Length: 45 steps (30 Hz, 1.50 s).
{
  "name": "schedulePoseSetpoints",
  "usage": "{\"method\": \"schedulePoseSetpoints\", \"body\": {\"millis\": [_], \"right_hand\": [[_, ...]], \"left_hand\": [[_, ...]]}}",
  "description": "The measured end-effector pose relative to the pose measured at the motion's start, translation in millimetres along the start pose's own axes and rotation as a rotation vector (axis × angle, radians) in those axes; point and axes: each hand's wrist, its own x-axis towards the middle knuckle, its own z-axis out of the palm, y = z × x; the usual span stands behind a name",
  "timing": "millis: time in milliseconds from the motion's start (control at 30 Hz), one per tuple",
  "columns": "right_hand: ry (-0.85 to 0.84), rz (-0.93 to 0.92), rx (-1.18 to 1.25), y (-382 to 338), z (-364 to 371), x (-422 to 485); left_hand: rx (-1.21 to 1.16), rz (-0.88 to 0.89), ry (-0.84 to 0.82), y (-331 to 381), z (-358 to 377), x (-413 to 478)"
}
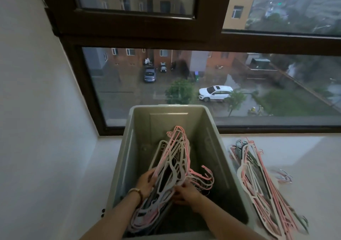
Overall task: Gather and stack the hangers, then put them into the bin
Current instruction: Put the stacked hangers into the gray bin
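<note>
A grey plastic bin stands on a white sill by the window. Inside it lies a thick stack of pink, white and grey hangers, tilted with its far end up against the bin's back. My left hand grips the stack's left side; a bracelet is on that wrist. My right hand holds the stack near its hooks, which curl out to the right. Both hands are inside the bin. A second pile of hangers lies on the sill right of the bin.
The white sill stretches to the right, with a few thin wire hangers beside the second pile. A dark-framed window rises just behind the bin. A white wall closes the left side.
</note>
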Motion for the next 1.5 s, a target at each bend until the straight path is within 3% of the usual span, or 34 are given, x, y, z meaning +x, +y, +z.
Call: {"method": "schedulePoseSetpoints", "body": {"millis": [200, 467, 667, 900, 1200, 1367, 1500], "right_hand": [[-0.019, 0.1, 0.125, 6.5, -11.3, 12.6], [0.087, -0.118, 0.164, -36.9, -46.9, 5.2], [0.012, -0.357, 0.324, -97.1, -150.4, -35.2], [0.183, -0.33, 0.264, -74.7, -286.2, -53.7], [0.286, -0.126, 0.138, 8.9, -410.5, -37.7], [0.283, -0.008, -0.017, 49.6, -432.2, -17.4], [0.252, 0.011, -0.153, 73.0, -428.9, -8.1]], "left_hand": [[-0.06, -0.132, 0.01, -2.5, 7.6, 11.6], [-0.044, 0.009, 0.077, 59.0, 17.8, 24.4], [-0.087, 0.171, 0.038, 135.2, 54.3, 32.2], [-0.217, 0.196, -0.007, 216.1, 154.8, 56.8], [-0.205, -0.12, -0.075, 206.7, 311.3, 96.1], [-0.208, -0.385, -0.024, 146.2, 368.2, 104.8], [-0.281, -0.504, -0.112, 117.9, 400.3, 103.1]]}}
